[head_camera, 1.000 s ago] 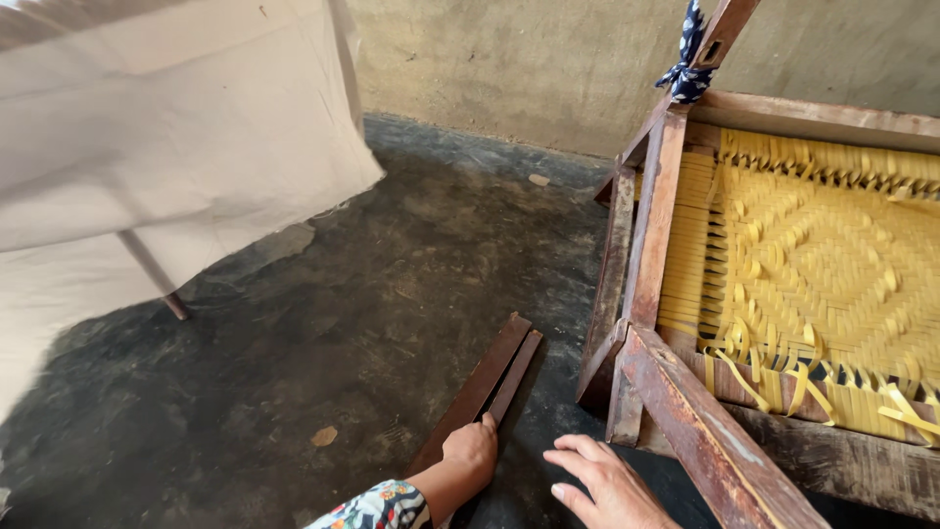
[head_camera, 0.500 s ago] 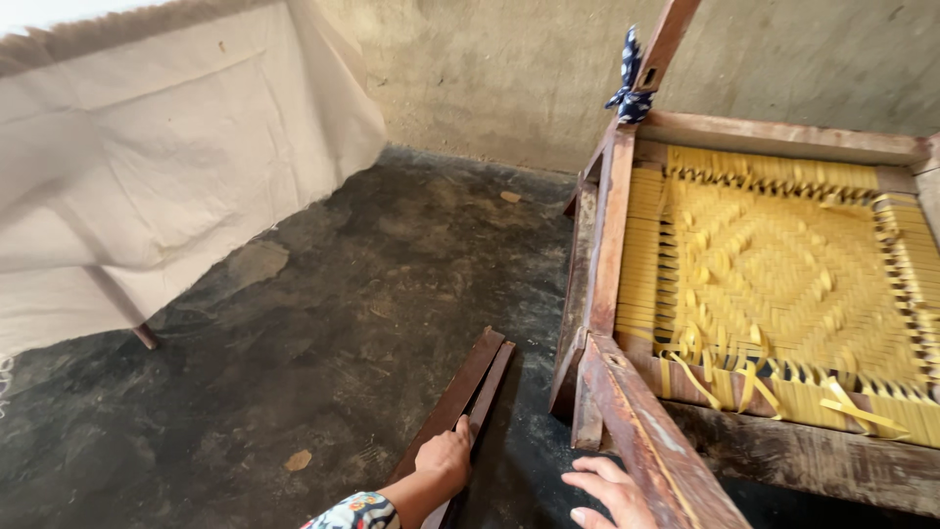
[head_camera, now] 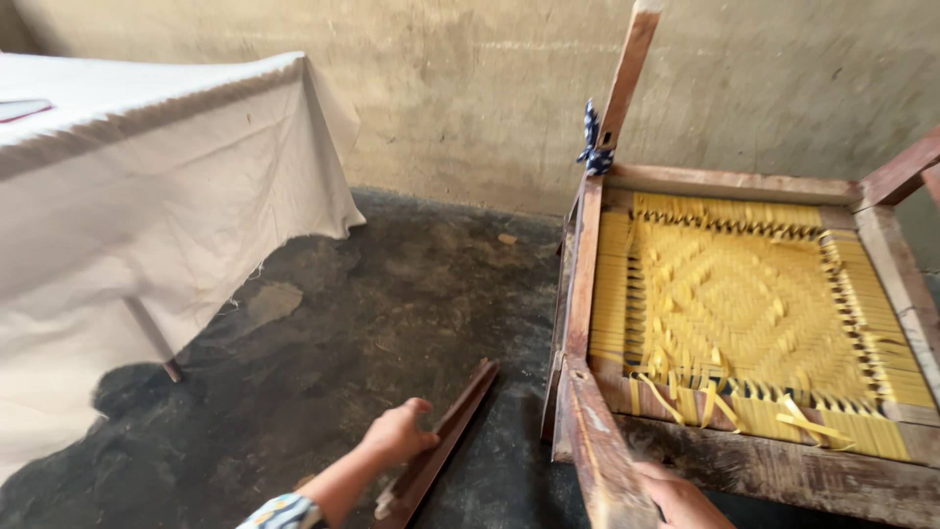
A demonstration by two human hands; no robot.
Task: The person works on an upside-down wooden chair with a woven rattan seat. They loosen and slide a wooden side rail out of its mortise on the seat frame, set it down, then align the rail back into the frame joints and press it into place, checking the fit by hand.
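Head view: left hand (head_camera: 397, 434) grips wooden strip (head_camera: 441, 446) edge.

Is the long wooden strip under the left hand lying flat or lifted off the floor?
Lying on the floor. The wooden strip rests along the dark floor beside the chair frame; the left hand presses its edge.

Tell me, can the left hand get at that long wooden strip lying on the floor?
Probably yes: the left hand already rests on the wooden strip, with bare floor around it and nothing in between.
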